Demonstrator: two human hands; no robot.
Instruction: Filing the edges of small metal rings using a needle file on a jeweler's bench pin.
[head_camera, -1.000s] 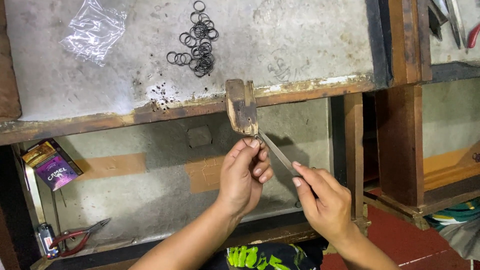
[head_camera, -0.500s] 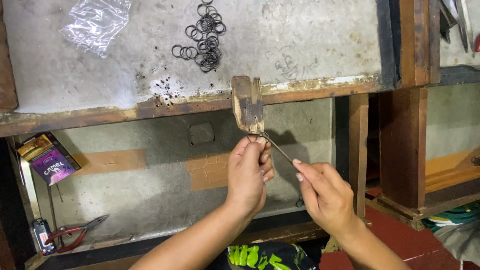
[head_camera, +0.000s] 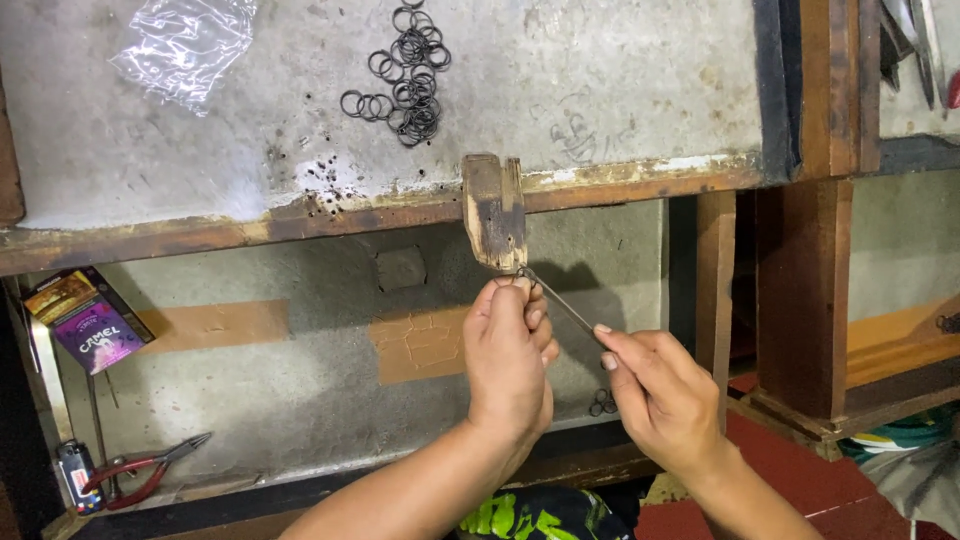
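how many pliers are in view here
1. The red-handled pliers lie on the lower shelf at bottom left, beside a small lighter. Tools at the top right corner are cut off by the frame, so I cannot tell if more pliers are among them.

Soft, even light is falling from above, leaving the grey bench top (head_camera: 620, 80) bright and slightly washed out. The peg (head_camera: 494, 210) is casting a shadow to the lower right. The lower left corner is going dim. Glare is glinting off the plastic bag (head_camera: 185, 45), upper left. Focus is holding sharp; edges are bending slightly.

Both hands (head_camera: 510, 350) raised (fingers (head_camera: 520, 292) pinched)
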